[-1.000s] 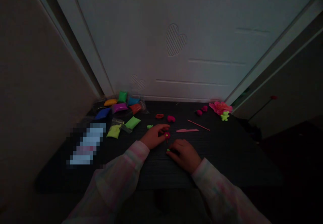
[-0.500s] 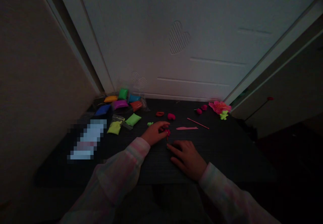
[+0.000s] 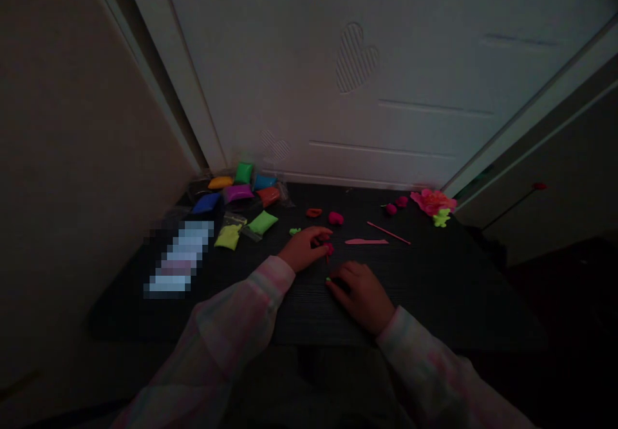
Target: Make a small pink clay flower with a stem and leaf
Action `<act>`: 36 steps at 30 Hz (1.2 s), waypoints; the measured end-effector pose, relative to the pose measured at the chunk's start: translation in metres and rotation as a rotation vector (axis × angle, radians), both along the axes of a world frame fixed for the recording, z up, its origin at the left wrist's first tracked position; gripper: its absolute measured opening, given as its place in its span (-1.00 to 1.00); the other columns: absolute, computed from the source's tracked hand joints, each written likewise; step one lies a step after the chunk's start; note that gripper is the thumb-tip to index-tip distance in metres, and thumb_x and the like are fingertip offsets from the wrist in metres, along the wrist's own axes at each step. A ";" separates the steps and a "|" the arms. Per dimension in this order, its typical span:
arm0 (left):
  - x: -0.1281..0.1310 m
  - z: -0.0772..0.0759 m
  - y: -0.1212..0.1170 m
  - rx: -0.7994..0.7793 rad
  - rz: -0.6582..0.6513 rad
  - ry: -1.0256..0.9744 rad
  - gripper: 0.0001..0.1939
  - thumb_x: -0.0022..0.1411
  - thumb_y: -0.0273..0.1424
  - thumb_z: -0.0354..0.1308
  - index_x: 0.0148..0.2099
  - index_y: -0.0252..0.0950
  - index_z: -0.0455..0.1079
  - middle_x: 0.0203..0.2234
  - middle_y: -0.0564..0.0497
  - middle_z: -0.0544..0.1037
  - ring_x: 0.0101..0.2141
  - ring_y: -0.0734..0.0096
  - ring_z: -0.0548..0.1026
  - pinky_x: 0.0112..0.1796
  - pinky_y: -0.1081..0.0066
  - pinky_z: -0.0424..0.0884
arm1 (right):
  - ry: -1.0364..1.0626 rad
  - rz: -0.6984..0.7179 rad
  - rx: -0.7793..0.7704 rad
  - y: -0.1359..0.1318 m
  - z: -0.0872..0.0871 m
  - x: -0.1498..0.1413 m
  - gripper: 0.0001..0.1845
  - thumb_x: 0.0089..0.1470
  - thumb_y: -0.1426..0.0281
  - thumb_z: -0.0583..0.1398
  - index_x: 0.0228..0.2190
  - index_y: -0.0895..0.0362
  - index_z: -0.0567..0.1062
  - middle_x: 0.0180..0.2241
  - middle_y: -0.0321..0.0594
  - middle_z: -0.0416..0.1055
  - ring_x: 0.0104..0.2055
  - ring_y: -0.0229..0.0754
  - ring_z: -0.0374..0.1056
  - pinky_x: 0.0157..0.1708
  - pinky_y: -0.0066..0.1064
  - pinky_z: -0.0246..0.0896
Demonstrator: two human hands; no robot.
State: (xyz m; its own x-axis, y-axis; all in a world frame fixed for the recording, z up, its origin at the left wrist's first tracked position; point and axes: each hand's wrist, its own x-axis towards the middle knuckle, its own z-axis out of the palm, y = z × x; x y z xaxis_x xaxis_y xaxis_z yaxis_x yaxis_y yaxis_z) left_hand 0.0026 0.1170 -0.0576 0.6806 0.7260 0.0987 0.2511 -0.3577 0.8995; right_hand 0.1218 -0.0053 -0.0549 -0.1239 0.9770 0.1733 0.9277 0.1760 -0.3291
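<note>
My left hand point(image 3: 305, 248) is at the middle of the dark table, its thumb and fingers curled at a small deep-pink clay piece point(image 3: 329, 248) with a thin reddish stem pointing down. Just below and to the right, my right hand point(image 3: 364, 295) has its thumb and index finger drawn together on a tiny light-green clay bit point(image 3: 328, 279). A scrap of green clay point(image 3: 294, 231) lies behind my left hand. Beyond it are an orange-red clay piece point(image 3: 313, 212) and a pink clay lump point(image 3: 336, 218). Dim light hides fine detail.
Several bags of coloured clay point(image 3: 239, 192) lie at the back left, near a pixelated bright screen point(image 3: 181, 256). A pink modelling knife point(image 3: 365, 241) and a thin pink stick point(image 3: 389, 232) lie to the right. A pink flower point(image 3: 433, 201) sits at the back right, before a white door point(image 3: 299, 81).
My right thumb and index finger have come closer together at the green bit, which showed at the index fingertip before. My left hand stays by the pink piece. The whole view has shifted slightly.
</note>
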 end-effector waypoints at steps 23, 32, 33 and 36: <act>0.001 0.001 0.001 -0.007 -0.030 0.024 -0.66 -0.02 -0.47 0.12 -0.12 -0.37 0.31 -0.26 -0.07 0.44 -0.29 0.43 0.39 -0.24 0.40 0.33 | -0.210 0.006 -0.060 -0.044 0.000 -0.014 -0.38 0.02 0.06 -0.07 0.07 0.06 0.11 0.13 -0.04 0.02 0.07 0.02 0.02 -0.01 -0.06 -0.15; 0.001 0.003 0.001 0.012 -0.030 0.041 -0.67 -0.02 -0.47 0.13 -0.13 -0.40 0.32 -0.24 -0.10 0.43 -0.26 0.40 0.39 -0.21 0.38 0.33 | -0.247 -0.002 -0.074 -0.041 0.002 -0.014 -0.39 0.02 0.05 -0.07 0.07 0.05 0.11 0.11 -0.03 0.05 0.12 0.00 -0.03 0.02 -0.06 -0.18; 0.001 0.004 0.000 0.015 -0.031 0.043 -0.67 -0.02 -0.47 0.13 -0.14 -0.40 0.32 -0.25 -0.10 0.43 -0.26 0.40 0.39 -0.21 0.38 0.33 | -0.256 -0.007 -0.077 -0.041 0.001 -0.013 -0.38 0.02 0.05 -0.08 0.07 0.05 0.10 0.12 -0.03 0.05 0.12 -0.01 -0.04 0.03 -0.07 -0.18; 0.001 0.005 -0.001 0.023 -0.035 0.046 -0.68 -0.01 -0.47 0.13 -0.14 -0.38 0.33 -0.25 -0.09 0.44 -0.26 0.41 0.40 -0.22 0.39 0.34 | -0.271 0.012 -0.094 -0.041 0.001 -0.013 -0.41 0.02 0.04 -0.09 0.07 -0.03 0.10 0.13 -0.08 0.02 0.13 -0.02 -0.05 0.03 -0.06 -0.19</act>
State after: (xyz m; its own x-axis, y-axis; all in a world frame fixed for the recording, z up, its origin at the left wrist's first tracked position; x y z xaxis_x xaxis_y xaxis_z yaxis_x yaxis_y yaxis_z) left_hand 0.0032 0.1164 -0.0529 0.7095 0.6998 0.0831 0.2795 -0.3876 0.8785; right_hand 0.1091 -0.0466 -0.0541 -0.1654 0.9854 0.0409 0.9821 0.1684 -0.0850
